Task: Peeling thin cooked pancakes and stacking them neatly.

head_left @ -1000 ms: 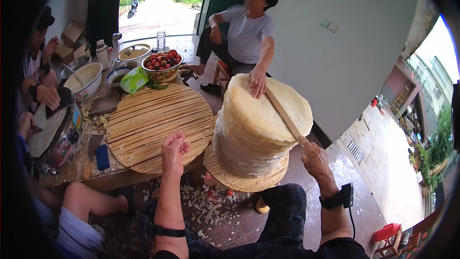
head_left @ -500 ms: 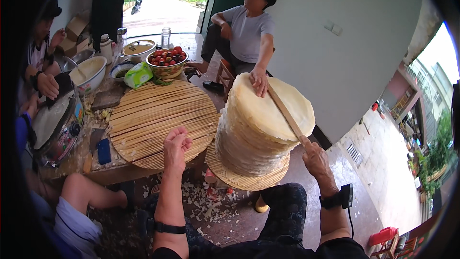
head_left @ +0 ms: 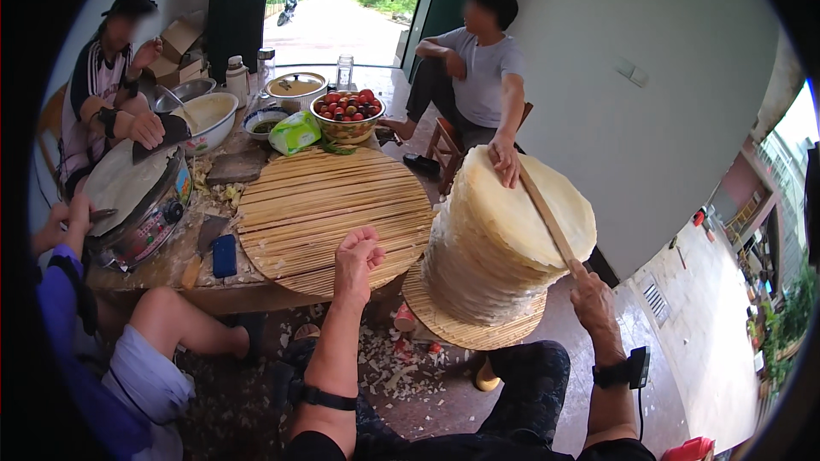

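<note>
In front of me to the right stands a tall, round stack of thin pale flatbreads (head_left: 487,248). My right hand (head_left: 592,299) is closed round the near end of a flat wooden stick (head_left: 547,212) that lies across the stack's top. A person's hand (head_left: 505,160) rests on the top sheet beside the stick's far end. My left hand (head_left: 357,263) is raised over the near edge of a round slatted mat (head_left: 333,192), fingers curled in, with nothing visible in them. Another slatted mat (head_left: 514,335) lies under the stack.
At left, two people work at a round griddle (head_left: 141,196) with a sheet on it. A batter bowl (head_left: 213,119), a bowl of tomatoes (head_left: 348,130), a green packet (head_left: 296,134), a dark phone (head_left: 225,256) and a scraper (head_left: 209,230) share the low table. Scraps litter the floor (head_left: 401,376).
My view has swung left, so the scene sits further right and more of the griddle workers shows. My right hand keeps its grip on the stick; my left hand remains curled.
</note>
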Demonstrator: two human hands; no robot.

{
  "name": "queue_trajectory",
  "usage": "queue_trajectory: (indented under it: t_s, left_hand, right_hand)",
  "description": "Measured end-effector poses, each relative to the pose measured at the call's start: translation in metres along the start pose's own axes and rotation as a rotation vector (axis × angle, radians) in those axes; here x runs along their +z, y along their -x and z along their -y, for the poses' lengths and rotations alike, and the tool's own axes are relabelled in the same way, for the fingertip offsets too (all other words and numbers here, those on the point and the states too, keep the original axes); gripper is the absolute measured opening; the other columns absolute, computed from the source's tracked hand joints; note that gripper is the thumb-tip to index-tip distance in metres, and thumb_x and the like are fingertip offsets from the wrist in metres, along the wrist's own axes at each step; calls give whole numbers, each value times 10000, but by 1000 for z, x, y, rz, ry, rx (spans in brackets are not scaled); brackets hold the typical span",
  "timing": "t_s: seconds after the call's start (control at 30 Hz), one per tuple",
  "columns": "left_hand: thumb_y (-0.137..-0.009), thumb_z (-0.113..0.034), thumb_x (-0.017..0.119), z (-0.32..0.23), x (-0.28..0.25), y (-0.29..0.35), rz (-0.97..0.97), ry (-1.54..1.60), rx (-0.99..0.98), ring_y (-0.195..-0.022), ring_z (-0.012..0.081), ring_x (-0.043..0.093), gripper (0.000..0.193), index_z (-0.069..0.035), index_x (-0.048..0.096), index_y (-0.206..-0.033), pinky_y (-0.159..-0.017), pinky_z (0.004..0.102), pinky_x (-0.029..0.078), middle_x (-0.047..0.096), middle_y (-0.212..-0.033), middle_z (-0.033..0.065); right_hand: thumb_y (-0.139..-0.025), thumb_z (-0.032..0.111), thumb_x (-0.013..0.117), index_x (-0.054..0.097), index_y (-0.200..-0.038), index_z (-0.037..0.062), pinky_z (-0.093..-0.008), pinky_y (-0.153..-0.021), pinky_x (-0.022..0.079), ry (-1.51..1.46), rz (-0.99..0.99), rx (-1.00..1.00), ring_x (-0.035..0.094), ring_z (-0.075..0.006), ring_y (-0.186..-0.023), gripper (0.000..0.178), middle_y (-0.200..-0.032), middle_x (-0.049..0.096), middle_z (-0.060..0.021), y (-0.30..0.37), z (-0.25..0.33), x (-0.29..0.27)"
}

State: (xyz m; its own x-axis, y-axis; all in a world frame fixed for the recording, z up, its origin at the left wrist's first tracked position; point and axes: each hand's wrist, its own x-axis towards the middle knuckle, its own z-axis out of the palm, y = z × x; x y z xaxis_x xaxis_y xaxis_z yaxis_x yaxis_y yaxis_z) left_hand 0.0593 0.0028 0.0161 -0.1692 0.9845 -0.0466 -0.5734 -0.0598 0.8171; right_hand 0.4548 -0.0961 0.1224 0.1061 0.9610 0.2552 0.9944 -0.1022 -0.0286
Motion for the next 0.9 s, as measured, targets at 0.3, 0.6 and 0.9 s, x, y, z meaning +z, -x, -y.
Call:
queue_trajectory:
  t_s: [0.3,0.6,0.9]
  left_hand:
    - [-874,-139,584,2,4,-3,29,15,-3,-785,125,600,187,-68,616,-1045,-728,274,489,613,-928,8]
    - [-870,-158,589,-1,6,1,2,-8,4,-798,128,589,207,-67,614,-1054,-730,265,477,608,-940,14]
    - [-872,-161,582,-2,5,2,16,2,-1,-793,123,589,207,-78,619,-1057,-725,261,477,604,-956,9]
  right_hand:
    - [-770,11,578,460,-1364,135,-465,-749,487,1,-49,-30,601,-363,-820,618,-871,561,-190,0,-11,6]
    - [-762,-36,573,466,-1373,161,-475,-721,475,-44,-65,-50,599,-358,-774,651,-827,549,-192,2,-2,3]
    - [-747,-35,561,445,-1389,170,-478,-705,468,-38,-86,-76,593,-362,-770,684,-834,546,-192,2,-8,8]
